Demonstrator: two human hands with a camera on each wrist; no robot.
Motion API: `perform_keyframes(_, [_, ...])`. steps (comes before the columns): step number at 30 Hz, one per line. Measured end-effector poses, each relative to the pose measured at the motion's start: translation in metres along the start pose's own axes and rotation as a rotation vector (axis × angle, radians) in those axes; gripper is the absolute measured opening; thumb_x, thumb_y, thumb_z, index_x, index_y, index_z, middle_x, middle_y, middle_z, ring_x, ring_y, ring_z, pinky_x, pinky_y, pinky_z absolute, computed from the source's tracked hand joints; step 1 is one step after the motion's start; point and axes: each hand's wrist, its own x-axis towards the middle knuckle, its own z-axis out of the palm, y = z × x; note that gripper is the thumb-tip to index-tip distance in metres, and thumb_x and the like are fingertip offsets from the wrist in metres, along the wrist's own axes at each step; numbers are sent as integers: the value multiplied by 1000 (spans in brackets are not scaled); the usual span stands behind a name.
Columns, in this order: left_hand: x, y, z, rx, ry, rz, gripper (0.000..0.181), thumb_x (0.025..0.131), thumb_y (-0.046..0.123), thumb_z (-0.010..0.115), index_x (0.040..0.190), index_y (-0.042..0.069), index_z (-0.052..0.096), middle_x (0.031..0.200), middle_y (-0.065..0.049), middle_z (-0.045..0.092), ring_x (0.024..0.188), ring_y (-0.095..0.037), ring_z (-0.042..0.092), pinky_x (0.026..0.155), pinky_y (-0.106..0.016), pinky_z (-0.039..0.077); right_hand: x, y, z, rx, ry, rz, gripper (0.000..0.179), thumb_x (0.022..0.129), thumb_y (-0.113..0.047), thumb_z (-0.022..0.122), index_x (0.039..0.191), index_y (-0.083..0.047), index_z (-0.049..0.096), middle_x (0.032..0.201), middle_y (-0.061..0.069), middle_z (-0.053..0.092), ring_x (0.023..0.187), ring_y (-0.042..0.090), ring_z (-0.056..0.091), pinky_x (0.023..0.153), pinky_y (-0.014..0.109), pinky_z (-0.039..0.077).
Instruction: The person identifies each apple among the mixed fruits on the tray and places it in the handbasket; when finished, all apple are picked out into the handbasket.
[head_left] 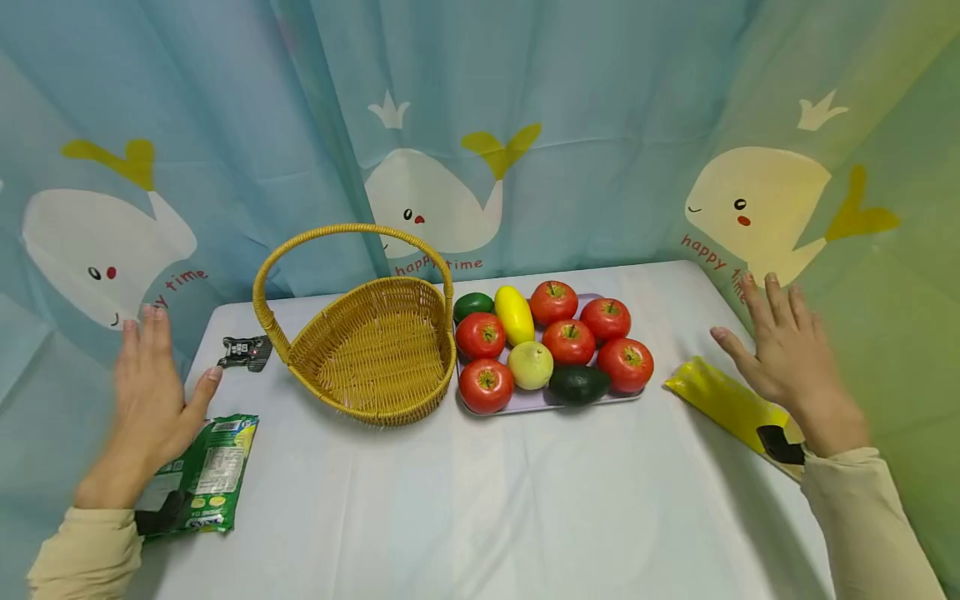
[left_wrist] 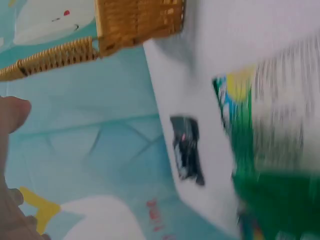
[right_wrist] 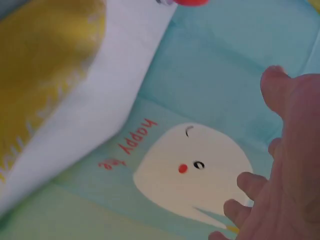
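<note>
Head view, entries nearest first, placed from the wicker basket (head_left: 382, 358).

Sleeves (head_left: 862, 517): two, left and right of the basket, both cropped by the frame.

Left hand (head_left: 146, 404), mine: left of the basket, fingers extended, released.

Green packet (head_left: 221, 467): left and nearer than the basket, beside that hand, its left side behind my wrist; a dark shape I cannot identify obscures a lower corner. Blurred in the left wrist view.

Right hand (head_left: 791, 358), mine: well right of the basket, fingers spread and released.

Yellow packet (head_left: 723, 404): right of the basket, near that hand, its near end hidden by my wrist; cropped in the right wrist view.

Tray (head_left: 525, 402): just right of the basket, contact uncertain, mostly covered by six red apples (head_left: 568, 342) and four other fruits (head_left: 530, 365).

Small black packet (head_left: 243, 352): just left of the basket, print illegible.

Curtain (head_left: 600, 125): behind the basket, whale-printed, some lettering concealed.
</note>
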Motion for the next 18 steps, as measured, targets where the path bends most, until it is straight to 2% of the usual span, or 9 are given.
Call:
perform_keyframes(4, [0, 11, 14, -230, 9, -39, 86, 110, 28, 55, 172, 17, -2, 180, -14, -2, 165, -42, -1, 132, -65, 0, 2, -4, 15, 38, -25, -45, 88, 111, -51, 46, 171, -16, -8, 176, 26, -8, 158, 59, 1, 120, 82, 12])
perform_keyframes(7, [1, 21, 23, -389, 33, -74, 84, 108, 14, 56, 173, 24, 3, 180, -9, 6, 166, -32, 9, 137, -46, 11, 5, -7, 26, 98, -36, -78, 90, 110, -48, 52, 172, -15, -4, 177, 25, -6, 159, 57, 3, 123, 80, 10])
perform_keyframes(10, [1, 29, 32, -526, 66, -82, 78, 110, 6, 53, 172, 19, 9, 179, -10, 12, 164, -20, 19, 131, -20, 20, 9, -13, 39, 180, -31, -120, 88, 109, -43, 57, 172, -15, 1, 177, 25, -1, 160, 56, 7, 126, 76, 10])
perform_keyframes(12, [1, 34, 38, -643, 66, -100, 72, 112, 6, 48, 172, 16, 10, 179, -11, 13, 163, -15, 23, 125, -12, 25, 12, -18, 47, 260, -44, -139, 87, 109, -40, 58, 173, -16, 4, 177, 25, 1, 159, 58, 10, 126, 76, 10])
perform_keyframes(14, [3, 39, 44, -772, 53, -120, 67, 114, 9, 44, 172, 14, 10, 179, -13, 12, 163, -16, 24, 123, -11, 29, 13, -24, 54, 350, -70, -150, 86, 108, -37, 59, 173, -17, 5, 177, 25, 2, 159, 58, 10, 124, 79, 10])
perform_keyframes(18, [11, 47, 58, -995, 42, -153, 63, 116, 17, 41, 171, 10, 11, 178, -18, 12, 162, -22, 27, 122, -15, 35, 14, -37, 63, 495, -120, -145, 88, 105, -33, 64, 173, -17, 10, 177, 26, 4, 157, 58, 14, 116, 85, 20])
